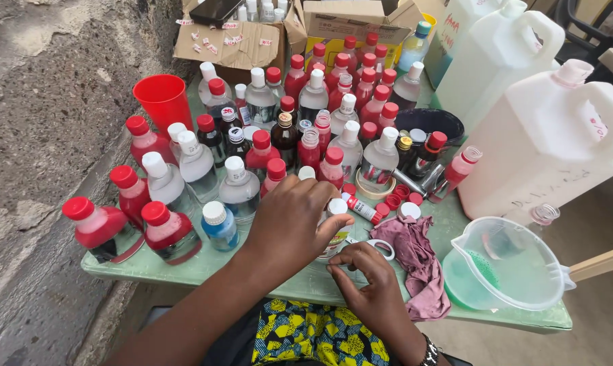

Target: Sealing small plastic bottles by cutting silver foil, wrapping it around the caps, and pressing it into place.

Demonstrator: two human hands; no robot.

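Two hands: both on one small white-capped bottle (pixel 335 230) near the table (pixel 184 264) front edge.
Left hand (pixel 289 224): fingers closed over the cap.
Right hand (pixel 371 285): pinching the base, nearer the edge.
Bottle axis: upright.

The left hand (pixel 294 220) is reaching forward with its back turned up, its fingers curling downward and closing together at the tips. The right hand (pixel 372 285) is lying lower and nearer the body, its fingers bending leftward in a pinch, its wrist wearing a beaded band.

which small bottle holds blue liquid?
Only the white-capped bottle at the table's front edge, just left of the left hand; neighbours hold red or clear liquid.
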